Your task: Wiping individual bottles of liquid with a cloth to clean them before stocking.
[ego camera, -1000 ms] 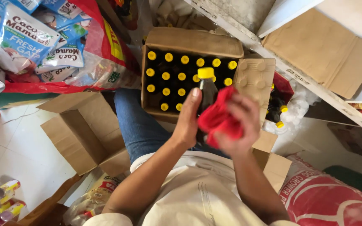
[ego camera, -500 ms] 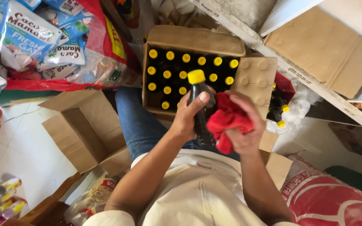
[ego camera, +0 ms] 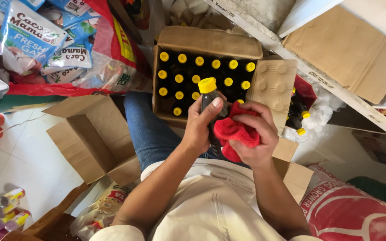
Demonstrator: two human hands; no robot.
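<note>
Dark bottle wiped with a red cloth, seen from above.
I see my left hand (ego camera: 200,129) wrapped tight around a smooth dark bottle (ego camera: 211,114) with a yellow cap, held above the lap; my right hand (ego camera: 252,134) is closed on a fuzzy red cloth (ego camera: 233,134) pressed to it. Behind, an open cardboard box (ego camera: 206,42) holds matching bottles.

Pale tiled floor (ego camera: 27,160), white shelf rail (ego camera: 318,73), daylight

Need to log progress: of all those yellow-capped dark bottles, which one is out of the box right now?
The bottle gripped in the left hand, with the red cloth in the right hand pressed against it. The others stand in the cardboard box.
</note>
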